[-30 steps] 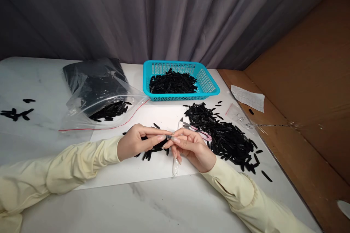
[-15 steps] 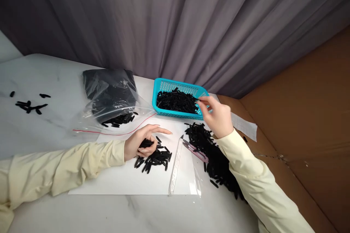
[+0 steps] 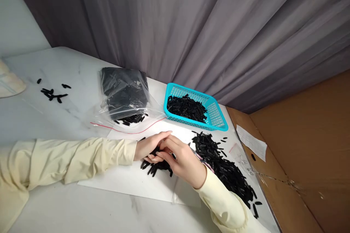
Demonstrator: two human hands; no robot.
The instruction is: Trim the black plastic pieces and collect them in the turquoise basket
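Note:
My left hand rests on a white sheet, its curled fingers over a small heap of black plastic strips. My right hand lies against it from the right, fingertips meeting the left fingers above that heap. Which strip either hand grips is hidden by the fingers. A larger pile of the same black strips spreads to the right of my right wrist. A pink-handled cutter lies mostly hidden behind my right hand.
A turquoise basket with black strips stands behind the pile. A clear zip bag with more strips lies to its left. A few loose strips lie far left. Brown cardboard borders the table on the right, with a paper slip.
My right hand came back from the turquoise basket and now meets my left hand over the small heap. The view has swung to the left.

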